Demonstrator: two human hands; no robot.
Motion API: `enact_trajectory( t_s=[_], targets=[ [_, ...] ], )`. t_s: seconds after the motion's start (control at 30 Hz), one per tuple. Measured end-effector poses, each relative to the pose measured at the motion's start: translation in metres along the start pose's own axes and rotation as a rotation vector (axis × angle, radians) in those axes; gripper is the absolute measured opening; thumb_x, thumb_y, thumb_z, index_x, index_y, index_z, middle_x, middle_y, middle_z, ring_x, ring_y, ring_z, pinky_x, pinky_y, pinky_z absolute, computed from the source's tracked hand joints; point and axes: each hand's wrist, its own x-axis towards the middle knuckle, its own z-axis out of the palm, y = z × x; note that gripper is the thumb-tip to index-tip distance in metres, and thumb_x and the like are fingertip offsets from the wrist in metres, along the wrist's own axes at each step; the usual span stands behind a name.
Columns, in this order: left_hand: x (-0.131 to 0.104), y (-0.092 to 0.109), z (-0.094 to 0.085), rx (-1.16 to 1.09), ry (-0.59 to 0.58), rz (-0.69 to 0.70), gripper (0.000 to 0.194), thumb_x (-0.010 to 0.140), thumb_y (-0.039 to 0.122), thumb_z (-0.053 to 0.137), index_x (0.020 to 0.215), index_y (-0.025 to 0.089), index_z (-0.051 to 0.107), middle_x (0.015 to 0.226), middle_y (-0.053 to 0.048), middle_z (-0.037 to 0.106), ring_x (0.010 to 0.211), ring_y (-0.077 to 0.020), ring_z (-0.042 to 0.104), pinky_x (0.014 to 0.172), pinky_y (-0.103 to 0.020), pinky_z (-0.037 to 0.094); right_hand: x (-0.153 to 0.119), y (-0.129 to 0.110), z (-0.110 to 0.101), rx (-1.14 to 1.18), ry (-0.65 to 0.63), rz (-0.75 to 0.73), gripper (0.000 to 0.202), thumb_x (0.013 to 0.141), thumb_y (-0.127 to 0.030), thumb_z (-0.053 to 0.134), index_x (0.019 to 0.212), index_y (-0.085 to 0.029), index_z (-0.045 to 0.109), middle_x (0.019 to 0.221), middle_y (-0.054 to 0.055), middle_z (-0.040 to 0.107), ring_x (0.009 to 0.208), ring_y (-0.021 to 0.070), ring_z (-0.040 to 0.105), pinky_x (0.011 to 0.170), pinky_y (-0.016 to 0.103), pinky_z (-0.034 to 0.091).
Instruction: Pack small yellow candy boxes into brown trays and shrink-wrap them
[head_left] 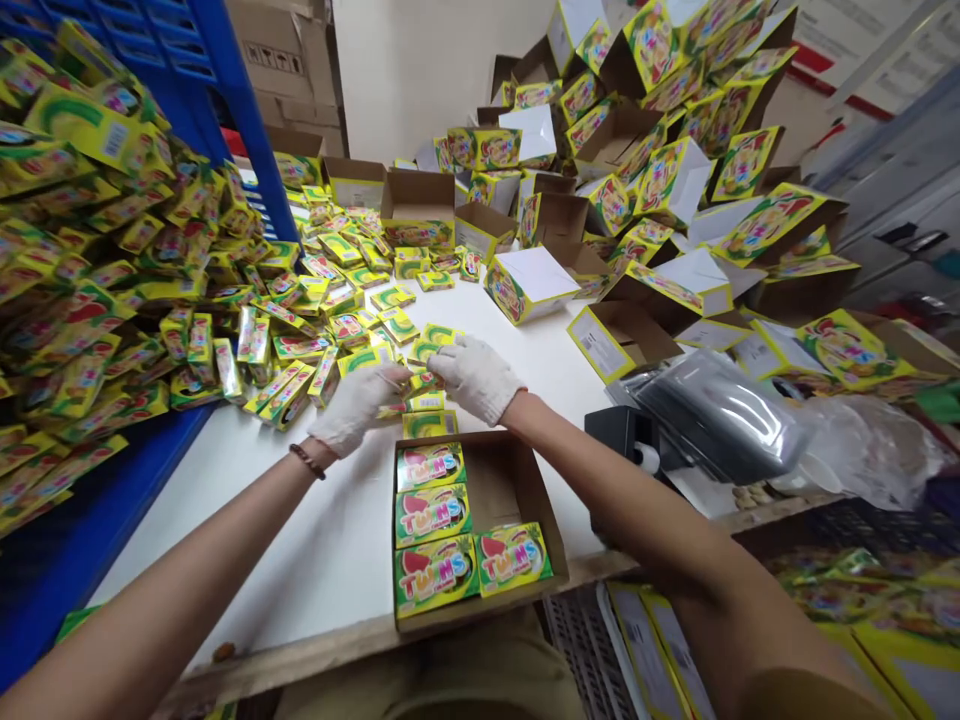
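An open cardboard box (556, 535) stands at the table's front edge, with a column of yellow-green packs (433, 512) along its left side and another pack (514, 560) at its lower right. Beyond it, my gloved left hand (360, 405) has its fingers closed at small packs; what it grips is hidden. My gloved right hand (476, 378) is just to the right, fingers bent over a yellow-green pack (435, 343); whether it holds this pack is unclear. More packs (429, 424) lie between the hands and the box.
Loose packs (202, 260) spill from a blue crate (255, 130) on the left across the white table (300, 520). Empty display boxes (622, 210) are piled at the back right. A black tape dispenser (619, 435) and plastic wrap (727, 410) lie right of my right forearm.
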Motion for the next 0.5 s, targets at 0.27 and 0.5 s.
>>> enact_trajectory(
  t_s=[0.27,0.5],
  targets=[
    [0.035,-0.03,-0.035,0.82,0.025,0.282,0.031,0.069,0.034,0.066,0.096,0.021,0.062,0.104,-0.012,0.064,0.112,-0.0365,0.056,0.104,-0.057,0.038,-0.083,-0.004,-0.059,0.26,-0.623,0.045,0.029,0.081,-0.015,0.057,0.106,-0.018,0.07,0.097,0.004,0.072,0.085,0.0182,0.064,0.073,0.027,0.045],
    [0.002,0.015,-0.024,0.476,0.131,0.032,0.033,0.091,0.051,0.049,0.078,0.021,0.05,0.074,0.001,0.049,0.091,-0.023,0.059,0.09,-0.041,0.048,-0.063,-0.033,-0.004,-0.06,-1.003,-0.019,0.028,0.074,-0.009,0.064,0.1,-0.008,0.074,0.102,0.018,0.075,0.09,0.028,0.072,0.073,0.035,0.056]
  ],
)
